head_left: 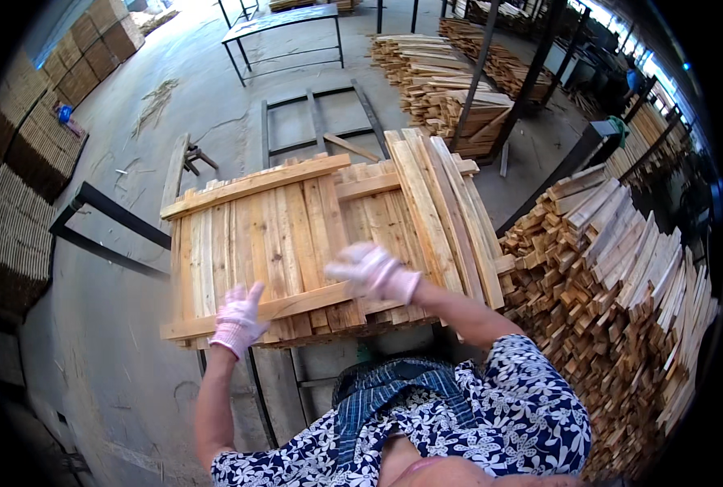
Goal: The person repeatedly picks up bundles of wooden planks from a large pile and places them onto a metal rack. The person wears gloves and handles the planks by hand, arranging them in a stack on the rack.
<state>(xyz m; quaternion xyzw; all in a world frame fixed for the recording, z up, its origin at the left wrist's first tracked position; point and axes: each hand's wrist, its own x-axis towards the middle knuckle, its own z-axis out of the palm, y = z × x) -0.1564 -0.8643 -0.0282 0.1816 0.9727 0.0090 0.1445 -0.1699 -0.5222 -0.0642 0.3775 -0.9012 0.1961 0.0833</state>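
In front of me lies a panel of pale wooden boards (276, 231), with a far crosspiece (256, 187) and a near crosspiece (317, 299) running across it. My left hand (240, 321), in a pinkish-white knit glove, is at the near crosspiece with its fingers spread; whether it presses on the wood I cannot tell. My right hand (375, 273), gloved alike and a little blurred, hovers over the panel's middle, fingers stretched leftward and holding nothing visible. Several loose long boards (442, 215) lie side by side on the right part of the stack.
A big heap of cut boards (613, 268) rises at the right. More board piles (434, 77) stand at the back, beyond a dark metal frame (317, 122). A metal table (284, 23) is farther off. Strapped bundles (24, 170) line the left; a black metal bar (118, 211) juts out nearby.
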